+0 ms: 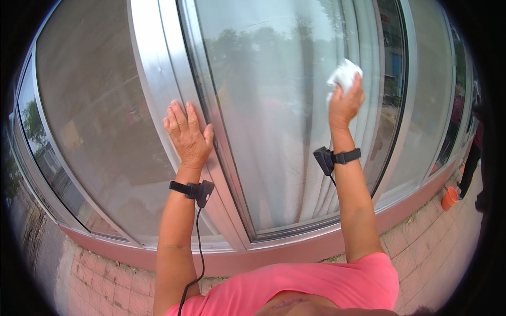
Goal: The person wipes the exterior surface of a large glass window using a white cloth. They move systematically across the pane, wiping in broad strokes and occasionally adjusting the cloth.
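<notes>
My left hand [190,136] lies flat with its fingers extended on the metal window frame [168,67], left of the glass pane. In my right hand [346,103] is a crumpled white cloth [344,75], held against or close to the upper right part of the window glass [269,130]. Pale curtains [330,173] hang behind this pane, and trees are reflected in it. Each wrist wears a black strap with a small black device and a cable.
Below the windows runs a low pink wall ledge [272,256], with red paving [106,284] at its foot. An orange bucket [450,198] stands on the paving at the right, near another person's dark-clothed leg [470,170]. More window panels extend to both sides.
</notes>
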### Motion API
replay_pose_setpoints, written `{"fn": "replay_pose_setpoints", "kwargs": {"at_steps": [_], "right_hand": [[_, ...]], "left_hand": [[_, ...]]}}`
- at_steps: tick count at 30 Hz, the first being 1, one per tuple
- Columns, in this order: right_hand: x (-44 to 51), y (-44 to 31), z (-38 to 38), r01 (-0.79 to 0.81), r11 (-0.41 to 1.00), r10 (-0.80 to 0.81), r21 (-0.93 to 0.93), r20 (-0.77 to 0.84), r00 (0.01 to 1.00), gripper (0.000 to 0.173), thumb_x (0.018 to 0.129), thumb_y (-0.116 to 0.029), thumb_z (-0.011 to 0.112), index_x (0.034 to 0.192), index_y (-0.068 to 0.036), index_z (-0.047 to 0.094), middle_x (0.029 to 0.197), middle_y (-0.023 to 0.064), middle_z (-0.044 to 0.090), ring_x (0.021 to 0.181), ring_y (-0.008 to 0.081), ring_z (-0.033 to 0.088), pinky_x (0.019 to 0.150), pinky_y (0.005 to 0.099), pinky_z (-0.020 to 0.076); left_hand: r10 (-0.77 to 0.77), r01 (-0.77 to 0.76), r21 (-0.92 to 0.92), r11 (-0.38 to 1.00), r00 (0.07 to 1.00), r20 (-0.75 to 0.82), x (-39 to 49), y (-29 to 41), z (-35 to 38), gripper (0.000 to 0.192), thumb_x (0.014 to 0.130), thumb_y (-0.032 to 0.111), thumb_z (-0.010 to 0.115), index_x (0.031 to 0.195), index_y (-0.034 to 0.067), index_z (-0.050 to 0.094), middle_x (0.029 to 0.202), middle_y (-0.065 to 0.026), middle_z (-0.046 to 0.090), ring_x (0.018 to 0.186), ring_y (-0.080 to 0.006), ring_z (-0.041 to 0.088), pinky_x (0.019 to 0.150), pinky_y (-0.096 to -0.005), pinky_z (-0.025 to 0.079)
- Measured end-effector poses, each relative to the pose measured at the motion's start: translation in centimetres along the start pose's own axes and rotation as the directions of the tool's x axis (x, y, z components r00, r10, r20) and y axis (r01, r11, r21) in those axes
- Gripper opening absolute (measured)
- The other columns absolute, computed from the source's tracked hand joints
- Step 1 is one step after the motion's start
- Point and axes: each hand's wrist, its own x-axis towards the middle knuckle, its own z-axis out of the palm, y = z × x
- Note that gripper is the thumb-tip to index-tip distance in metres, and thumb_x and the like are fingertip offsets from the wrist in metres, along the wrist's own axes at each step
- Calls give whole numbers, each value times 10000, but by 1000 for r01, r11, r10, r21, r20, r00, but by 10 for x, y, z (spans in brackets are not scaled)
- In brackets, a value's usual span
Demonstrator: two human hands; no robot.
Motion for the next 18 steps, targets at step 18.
{"fn": "replay_pose_setpoints", "kwargs": {"at_steps": [18], "right_hand": [[71, -280, 111, 621, 676, -637, 397, -109, 763, 474, 790, -110, 657, 1249, -173, 557, 1022, 49, 647, 911, 291, 593, 710, 394, 564]], "left_hand": [[-34, 37, -87, 996, 999, 29, -3, 0, -4, 814, 760, 319, 690, 1465, 49, 384, 1543, -273, 261, 1427, -431, 235, 1166, -547, 147]]}}
